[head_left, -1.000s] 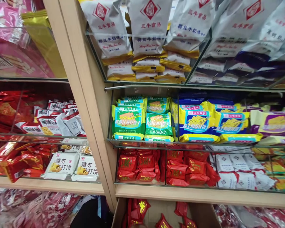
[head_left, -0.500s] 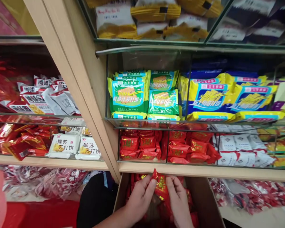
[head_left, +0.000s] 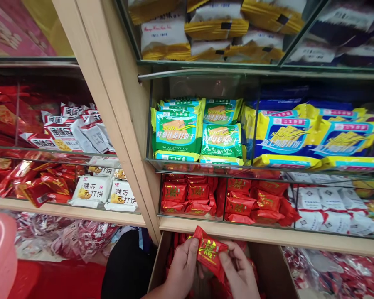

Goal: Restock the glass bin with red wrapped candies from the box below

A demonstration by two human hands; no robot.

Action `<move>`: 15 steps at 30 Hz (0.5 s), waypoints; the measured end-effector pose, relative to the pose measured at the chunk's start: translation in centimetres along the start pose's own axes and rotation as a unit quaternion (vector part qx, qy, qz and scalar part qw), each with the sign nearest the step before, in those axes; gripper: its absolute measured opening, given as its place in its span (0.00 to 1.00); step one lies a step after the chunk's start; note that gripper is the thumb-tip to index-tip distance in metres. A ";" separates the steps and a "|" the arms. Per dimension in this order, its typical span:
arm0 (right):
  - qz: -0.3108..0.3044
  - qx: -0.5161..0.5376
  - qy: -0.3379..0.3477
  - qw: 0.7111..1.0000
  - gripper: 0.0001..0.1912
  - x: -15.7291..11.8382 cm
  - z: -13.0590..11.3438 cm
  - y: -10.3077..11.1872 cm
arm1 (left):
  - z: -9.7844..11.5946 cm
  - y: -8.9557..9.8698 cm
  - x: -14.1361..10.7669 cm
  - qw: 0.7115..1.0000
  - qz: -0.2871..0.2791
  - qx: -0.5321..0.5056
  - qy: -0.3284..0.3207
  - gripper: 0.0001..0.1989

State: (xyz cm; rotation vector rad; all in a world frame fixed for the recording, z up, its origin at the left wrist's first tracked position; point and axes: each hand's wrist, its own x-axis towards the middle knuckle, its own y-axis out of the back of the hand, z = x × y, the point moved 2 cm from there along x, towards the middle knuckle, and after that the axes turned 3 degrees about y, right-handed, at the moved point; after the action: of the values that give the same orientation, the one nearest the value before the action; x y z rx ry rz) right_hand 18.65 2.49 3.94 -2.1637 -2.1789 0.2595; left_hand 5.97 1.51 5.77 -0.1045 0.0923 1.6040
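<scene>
Between my two hands is a small red snack packet (head_left: 209, 252) with gold characters, tilted with its printed face towards me. My left hand (head_left: 181, 265) pinches its left end between thumb and fingers. The right end is gripped by my right hand (head_left: 238, 268). Both hands are over an open cardboard box (head_left: 272, 265) in which more red packets lie, partly hidden by my hands. Just above, similar red packets (head_left: 199, 191) are stacked in rows in the lowest glass-fronted compartment.
Green soda biscuit packs (head_left: 176, 133) and blue-yellow packs (head_left: 286, 135) fill the shelf above. A wooden upright (head_left: 112, 91) divides the shelves. White packets (head_left: 90, 189) sit to its left. Bagged packets (head_left: 339, 270) lie below the shelf. A pink basin (head_left: 0, 253) stands at far left.
The red packet has been raised slightly and turned, so more of its gold print shows. My hands have shifted with it. The whole view has moved a little.
</scene>
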 end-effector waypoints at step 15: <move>-0.068 -0.160 0.104 0.979 0.15 0.1 -0.5 1.4 | 10.0 4.1 1.9 0.874 -0.114 0.384 -0.276 0.18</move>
State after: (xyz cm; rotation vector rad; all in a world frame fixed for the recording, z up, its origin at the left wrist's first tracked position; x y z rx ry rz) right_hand 20.09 2.68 4.23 -2.0559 -2.3617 -0.3336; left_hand 1.70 4.51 15.45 0.9262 0.2541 1.2075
